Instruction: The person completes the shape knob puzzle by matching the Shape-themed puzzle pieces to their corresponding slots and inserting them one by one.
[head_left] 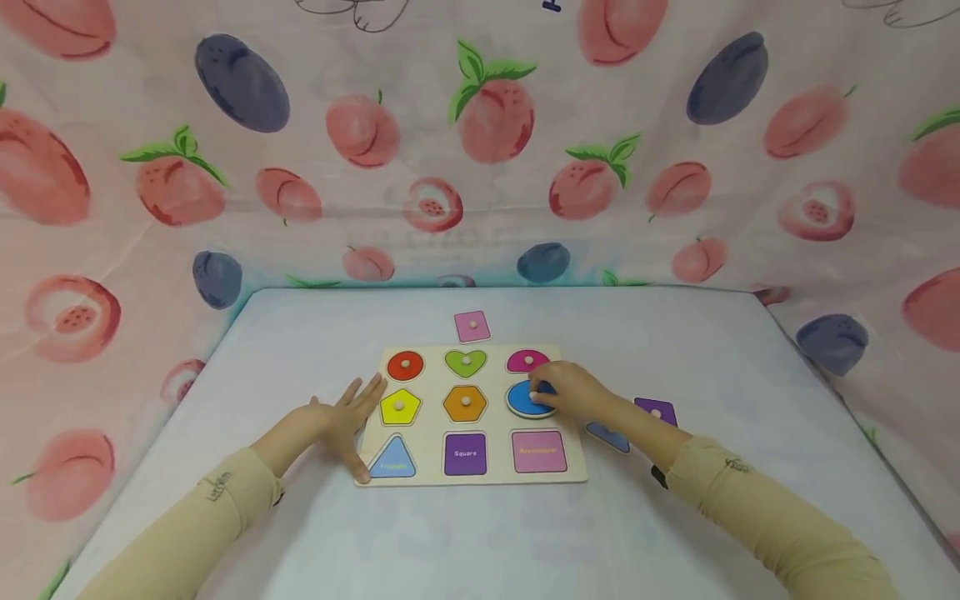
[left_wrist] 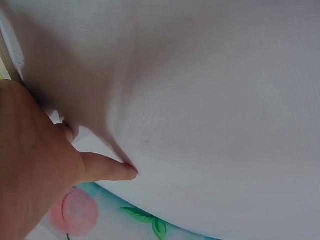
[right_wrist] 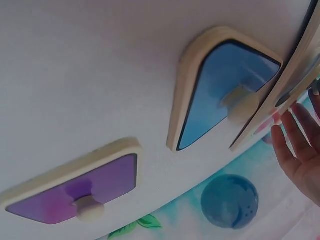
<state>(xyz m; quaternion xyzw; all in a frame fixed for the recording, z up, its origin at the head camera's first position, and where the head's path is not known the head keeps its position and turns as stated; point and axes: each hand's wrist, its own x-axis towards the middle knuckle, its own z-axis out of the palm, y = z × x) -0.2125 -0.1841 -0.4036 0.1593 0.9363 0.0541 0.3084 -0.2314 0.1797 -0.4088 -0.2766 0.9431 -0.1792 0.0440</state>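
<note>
A wooden shape puzzle board (head_left: 431, 429) lies flat on the table. My left hand (head_left: 347, 422) rests on its left edge with fingers spread, thumb at the near left corner. My right hand (head_left: 576, 390) pinches the knob of a blue oval puzzle piece (head_left: 520, 405) at the board's right side, and the oval's pale near edge shows above the board. Set in the board are a red circle (head_left: 399, 372), green heart (head_left: 456, 360), magenta half-round (head_left: 517, 363), yellow pentagon (head_left: 408, 412) and orange hexagon (head_left: 454, 410). The front row shows printed triangle, square and rectangle spaces.
Behind the board lies a loose pink piece (head_left: 465, 331) with a knob. To its right, partly hidden by my right forearm, are a blue triangle piece (right_wrist: 227, 75) and a purple square piece (right_wrist: 112, 180). A fruit-print cloth (head_left: 480, 192) rises behind the white table (head_left: 450, 542).
</note>
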